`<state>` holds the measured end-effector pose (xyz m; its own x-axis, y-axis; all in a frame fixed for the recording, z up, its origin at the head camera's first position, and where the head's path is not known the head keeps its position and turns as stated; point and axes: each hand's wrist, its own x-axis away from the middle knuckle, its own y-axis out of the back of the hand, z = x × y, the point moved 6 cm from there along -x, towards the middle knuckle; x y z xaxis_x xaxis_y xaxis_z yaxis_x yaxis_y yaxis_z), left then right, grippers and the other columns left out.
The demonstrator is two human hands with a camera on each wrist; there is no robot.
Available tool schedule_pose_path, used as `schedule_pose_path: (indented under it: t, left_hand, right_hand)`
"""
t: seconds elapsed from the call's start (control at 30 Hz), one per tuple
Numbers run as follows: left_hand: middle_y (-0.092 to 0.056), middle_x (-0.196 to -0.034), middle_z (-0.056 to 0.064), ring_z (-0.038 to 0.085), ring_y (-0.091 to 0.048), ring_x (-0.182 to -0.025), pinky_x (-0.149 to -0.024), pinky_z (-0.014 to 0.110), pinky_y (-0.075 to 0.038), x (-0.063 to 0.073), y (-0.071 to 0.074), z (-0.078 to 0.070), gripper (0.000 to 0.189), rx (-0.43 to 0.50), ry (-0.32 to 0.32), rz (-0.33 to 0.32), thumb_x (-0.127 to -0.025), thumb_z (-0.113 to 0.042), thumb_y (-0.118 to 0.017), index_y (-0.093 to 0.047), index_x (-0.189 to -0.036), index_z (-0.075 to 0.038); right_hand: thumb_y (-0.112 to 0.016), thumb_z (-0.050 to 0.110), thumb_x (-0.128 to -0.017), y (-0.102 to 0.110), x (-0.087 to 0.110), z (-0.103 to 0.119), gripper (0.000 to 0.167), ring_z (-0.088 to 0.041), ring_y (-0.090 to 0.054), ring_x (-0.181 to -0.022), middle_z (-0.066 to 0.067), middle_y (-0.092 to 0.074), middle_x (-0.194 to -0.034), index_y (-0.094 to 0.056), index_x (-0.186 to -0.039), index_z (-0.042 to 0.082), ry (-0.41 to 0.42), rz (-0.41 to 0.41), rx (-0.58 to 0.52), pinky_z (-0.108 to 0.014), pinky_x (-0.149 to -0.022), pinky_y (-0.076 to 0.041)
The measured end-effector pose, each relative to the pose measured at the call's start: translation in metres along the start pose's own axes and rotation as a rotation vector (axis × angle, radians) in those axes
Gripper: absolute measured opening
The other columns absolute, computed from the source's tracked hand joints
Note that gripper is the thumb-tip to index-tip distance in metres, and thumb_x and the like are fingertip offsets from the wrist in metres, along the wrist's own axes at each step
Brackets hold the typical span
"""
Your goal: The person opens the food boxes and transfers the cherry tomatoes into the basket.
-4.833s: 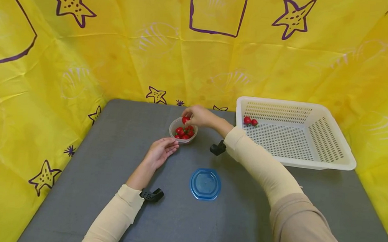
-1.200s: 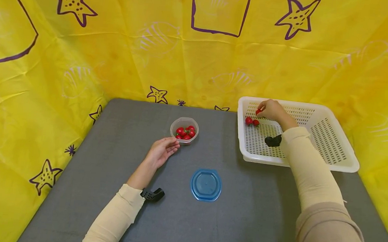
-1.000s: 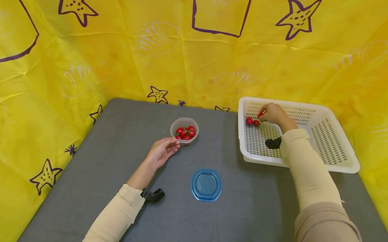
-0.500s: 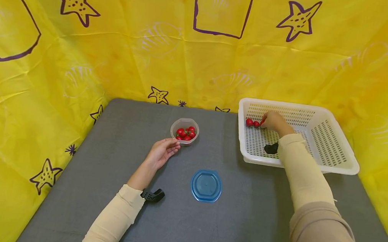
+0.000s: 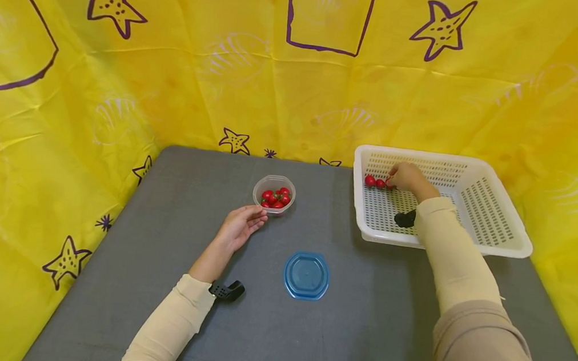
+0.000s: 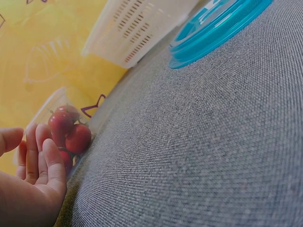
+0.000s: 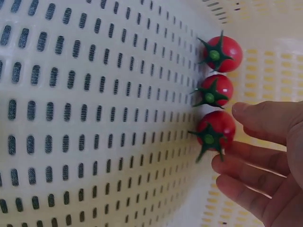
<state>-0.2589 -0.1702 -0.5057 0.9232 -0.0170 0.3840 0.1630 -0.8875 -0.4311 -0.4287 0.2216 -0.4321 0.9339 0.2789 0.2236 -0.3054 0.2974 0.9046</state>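
Observation:
My left hand (image 5: 239, 226) lies beside a small clear plastic container (image 5: 274, 182), fingers lightly bent and fingertips right at its near rim. Several red tomatoes (image 6: 77, 138) with green stems fill its bottom. Over the left end of a white basket (image 5: 505, 249) reaches my right hand (image 5: 409, 178). Three tomatoes stand in a row along the basket's far wall. The nearest tomato (image 7: 216, 131) sits on the basket floor between my right thumb and fingers; the thumb tip is a little off it and the fingertips are at its side. The middle tomato (image 7: 215, 91) is just beyond.
A blue lid (image 5: 306, 275) lies flat on the grey tabletop (image 5: 275, 340) between the forearms. Yellow cloth (image 5: 307, 90) with starfish drawings hangs behind the table and at both sides. Both wrists wear a black camera mount (image 5: 227, 291).
My right hand has carried a tomato from over the clear container into the basket and lowered it beside the other two; its fingers have since loosened. My left hand has stayed in place.

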Motion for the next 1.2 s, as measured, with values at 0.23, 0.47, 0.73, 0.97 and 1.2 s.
schedule_pose_path:
  t: [0.23,0.47,0.73,0.97,1.2]
  left_hand:
    - [-0.069,-0.074,-0.004,0.008,-0.068,-0.072,-0.074,0.022,-0.055,-0.001,0.001,0.001,0.019,0.001,0.002,-0.006,-0.099,-0.008,-0.053,-0.063,-0.084,-0.013]
    - [-0.069,-0.074,-0.003,0.008,-0.067,-0.071,-0.073,0.022,-0.055,-0.002,0.000,0.001,0.020,0.005,0.005,-0.003,-0.099,-0.007,-0.053,-0.063,-0.083,-0.013]
    - [-0.069,-0.074,-0.003,0.008,-0.068,-0.072,-0.074,0.022,-0.055,-0.001,0.001,0.002,0.015,0.003,0.011,-0.013,-0.099,-0.008,-0.053,-0.062,-0.087,-0.012]
    - [-0.070,-0.075,-0.003,0.008,-0.068,-0.072,-0.074,0.021,-0.055,0.001,-0.001,0.000,0.016,0.002,0.011,-0.007,-0.099,-0.008,-0.052,-0.062,-0.087,-0.012]
    - [-0.069,-0.074,-0.003,0.009,-0.068,-0.072,-0.072,0.021,-0.055,0.002,-0.001,0.000,0.015,-0.004,0.009,-0.002,-0.099,-0.008,-0.053,-0.061,-0.088,-0.011]
  right_hand:
    - [-0.058,0.015,-0.093,0.013,0.003,0.007,0.033,-0.040,-0.059,-0.095,-0.030,-0.064,-0.109,-0.060,-0.113,-0.011,0.023,-0.034,-0.018,-0.052,-0.086,-0.048]
    - [-0.057,0.018,-0.095,0.030,0.005,0.028,0.033,-0.040,-0.061,-0.096,-0.031,-0.062,-0.114,-0.060,-0.115,-0.008,0.077,-0.080,-0.094,-0.051,-0.084,-0.049]
    - [-0.058,0.018,-0.096,0.043,0.007,0.064,0.032,-0.040,-0.060,-0.100,-0.030,-0.063,-0.115,-0.060,-0.116,-0.007,0.134,-0.091,-0.116,-0.051,-0.088,-0.048]
    - [-0.062,0.016,-0.093,0.044,0.005,0.096,0.029,-0.038,-0.060,-0.095,-0.026,-0.066,-0.106,-0.063,-0.113,-0.005,0.204,-0.114,-0.101,-0.049,-0.086,-0.047]
    - [-0.064,0.015,-0.092,0.040,0.007,0.130,0.031,-0.039,-0.063,-0.100,-0.026,-0.068,-0.109,-0.063,-0.115,-0.006,0.284,-0.102,-0.066,-0.049,-0.090,-0.048]
